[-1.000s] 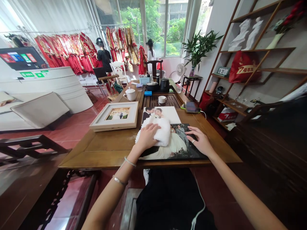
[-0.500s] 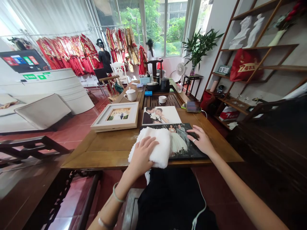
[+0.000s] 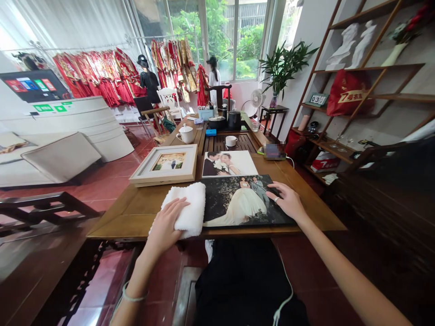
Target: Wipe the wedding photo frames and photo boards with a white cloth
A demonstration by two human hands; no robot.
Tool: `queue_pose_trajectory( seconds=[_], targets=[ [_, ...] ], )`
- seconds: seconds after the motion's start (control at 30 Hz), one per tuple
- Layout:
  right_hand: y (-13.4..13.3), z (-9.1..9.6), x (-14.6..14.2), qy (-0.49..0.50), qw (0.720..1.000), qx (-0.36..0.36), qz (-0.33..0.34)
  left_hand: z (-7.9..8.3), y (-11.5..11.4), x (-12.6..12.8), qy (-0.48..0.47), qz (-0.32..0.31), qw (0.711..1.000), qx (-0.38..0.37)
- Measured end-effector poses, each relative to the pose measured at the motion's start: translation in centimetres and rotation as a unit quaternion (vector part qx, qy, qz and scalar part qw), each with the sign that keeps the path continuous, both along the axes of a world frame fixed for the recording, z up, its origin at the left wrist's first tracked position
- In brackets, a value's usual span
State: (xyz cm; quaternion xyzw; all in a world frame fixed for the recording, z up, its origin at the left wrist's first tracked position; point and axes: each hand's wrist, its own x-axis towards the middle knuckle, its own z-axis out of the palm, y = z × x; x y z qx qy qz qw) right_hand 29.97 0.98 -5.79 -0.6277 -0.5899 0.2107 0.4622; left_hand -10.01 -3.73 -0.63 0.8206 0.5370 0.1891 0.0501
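My left hand [image 3: 169,222] presses down on a folded white towel [image 3: 192,209], its fingers bent over the cloth. The towel lies on the wooden tabletop at the left end of a dark wedding photo panel [image 3: 217,194], covering or touching its edge. On that panel are a couple and a long white gown. Resting on its right end is my right hand [image 3: 287,201], fingers apart, with a ring on one finger. Just behind lies a lighter couple photo panel [image 3: 244,164]. A pale wooden picture frame [image 3: 163,165] lies to the left.
Farther back on the wooden table [image 3: 132,213] stand a lidded white mug [image 3: 185,133], a white cup [image 3: 231,141] on a slatted tea tray, dark pots [image 3: 234,120] and a phone [image 3: 274,151] with a cable. Two people are near the clothes racks. Shelves [image 3: 360,68] rise at right.
My left hand has slid the towel leftward from the dark photo panel to its left end, uncovering the gown's train. The right hand stays nearly in place on the panel.
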Motion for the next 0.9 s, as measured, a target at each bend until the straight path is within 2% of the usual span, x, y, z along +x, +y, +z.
queue_pose_trajectory(
  seconds=[0.17, 0.27, 0.33, 0.43, 0.47, 0.53, 0.67, 0.77, 0.9],
  targets=[
    [0.5, -0.7, 0.3, 0.066, 0.998, -0.003, -0.006, -0.3, 1.7, -2.3, 0.055, 0.059, 0.997, -0.002],
    [0.9, -1.1, 0.5, 0.109, 0.994, -0.008, -0.019, 0.9, 2.0, -3.0, 0.066, 0.119, 0.99, -0.035],
    [1.0, -1.2, 0.6, 0.113, 0.993, -0.01, -0.025, 2.2, 1.5, -2.4, 0.041, 0.102, 0.993, -0.051],
    [1.1, -1.2, 0.6, 0.102, 0.994, -0.01, -0.035, 3.2, 0.1, 0.6, -0.054, 0.009, 0.998, -0.013],
    [1.0, -1.1, 0.6, 0.098, 0.994, -0.008, -0.037, 3.0, -0.2, 2.0, -0.1, 0.003, 0.995, -0.001],
    [1.0, -1.2, 0.6, 0.094, 0.995, -0.002, -0.037, 1.7, -0.6, 4.7, -0.172, 0.039, 0.984, -0.015],
    [1.0, -1.3, 0.6, 0.082, 0.996, 0.001, -0.028, -1.4, -0.1, 8.7, -0.131, 0.131, 0.983, 0.003],
    [0.9, -1.4, 0.7, 0.079, 0.997, 0.012, -0.021, -1.9, 0.4, 9.8, -0.147, 0.165, 0.975, -0.011],
    [0.5, -1.4, 0.9, 0.098, 0.994, 0.044, -0.006, -1.7, 0.5, 9.8, -0.258, 0.181, 0.948, -0.036]
  ],
)
